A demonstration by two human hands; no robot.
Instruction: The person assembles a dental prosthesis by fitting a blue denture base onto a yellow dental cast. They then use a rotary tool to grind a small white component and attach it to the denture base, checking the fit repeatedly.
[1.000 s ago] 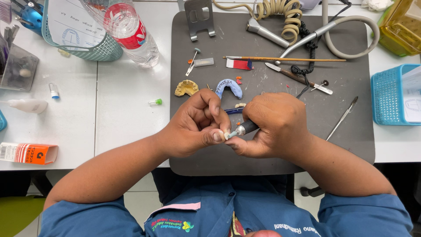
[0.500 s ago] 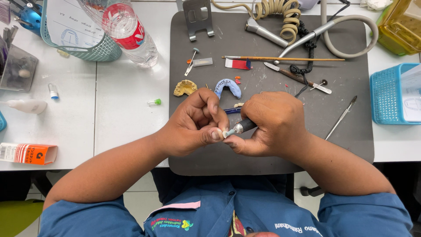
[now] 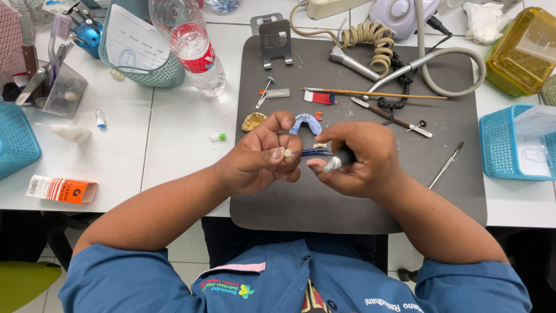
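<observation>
Right now I see a small pale tooth-shaped piece [image 3: 286, 153] pinched between the thumb and fingertips of the left hand [image 3: 263, 155], held just above the grey mat [image 3: 324, 203]. My right hand [image 3: 358, 159] is clenched around a slim handpiece [image 3: 339, 161], its silvery tip aimed toward the piece, close to it (I cannot tell whether they touch). Just behind the hands on the mat lies a blue arch-shaped mould [image 3: 305, 122], with a yellowish cast [image 3: 253, 121] to its left. Farther back lie a thin wooden brush [image 3: 373, 93] and a small red-and-white slip [image 3: 319, 97]. Off the mat, on the white table [image 3: 174, 150], stands a clear bottle [image 3: 194, 49] with a red label band, and near the table's left front edge lies an orange-and-white oblong box [image 3: 61, 189]. At the far right sits a blue basket [image 3: 512, 145] holding a white paper.
</observation>
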